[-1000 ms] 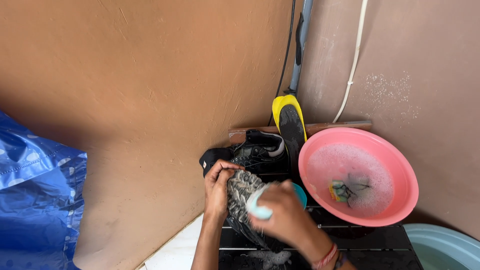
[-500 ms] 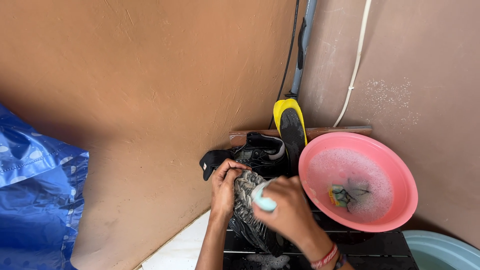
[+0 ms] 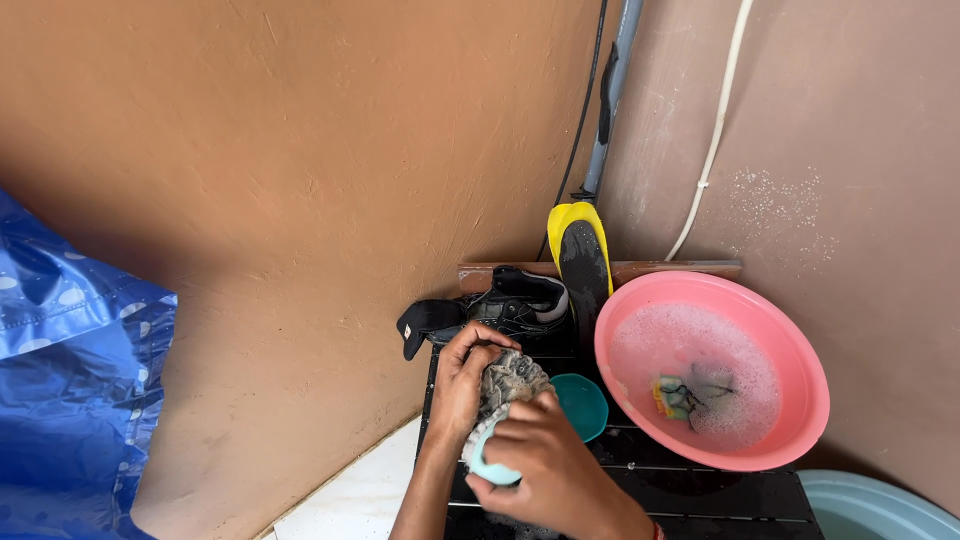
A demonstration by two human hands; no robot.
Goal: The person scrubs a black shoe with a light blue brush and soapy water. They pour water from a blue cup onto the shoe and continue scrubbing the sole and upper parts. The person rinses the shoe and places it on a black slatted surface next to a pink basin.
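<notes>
We are gripping one soapy shoe (image 3: 508, 385) in our left hand (image 3: 462, 385), right hand (image 3: 545, 465) clasping one teal brush (image 3: 487, 462) (bristles hidden), one pink basin (image 3: 790, 345) sitting beside.

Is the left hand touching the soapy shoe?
Touching. The head view shows the left hand with its fingers curled over the soapy shoe, gripping it.

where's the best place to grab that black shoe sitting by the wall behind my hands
Probably take the black shoe by its open collar at the ankle, coming from above. It lies on the dark rack with the opening facing up and its tongue flopped to the left, so the rim is bare. The wall is close behind it and the upright insoles stand at its right, so the sides are crowded.
</notes>
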